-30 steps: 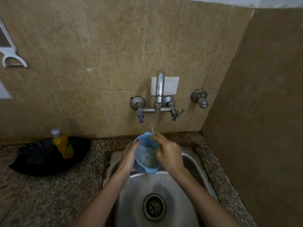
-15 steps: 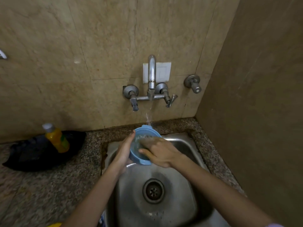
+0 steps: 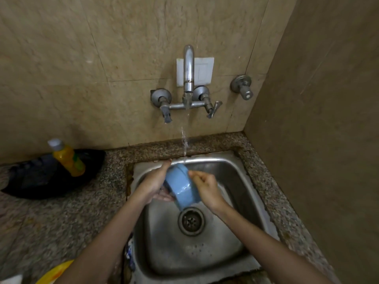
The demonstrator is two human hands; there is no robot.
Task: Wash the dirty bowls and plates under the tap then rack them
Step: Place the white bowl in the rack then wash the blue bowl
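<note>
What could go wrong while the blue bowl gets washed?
The wet blue bowl, tipped on its side between the left hand and right hand, might slip and bang into the sink. The water from the tap lands near its top edge, so it could splash onto the counter.

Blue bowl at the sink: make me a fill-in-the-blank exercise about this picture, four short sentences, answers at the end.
1. The left hand and the right hand hold a light ____ plastic bowl over the stainless steel sink.
2. The yellow bottle with a white cap stands to the ____ of the sink.
3. That bottle stands on crumpled ____ material.
4. The curved chrome tap is turned ____, with water falling toward the bowl.

Missing words: blue; left; black; on.
</note>
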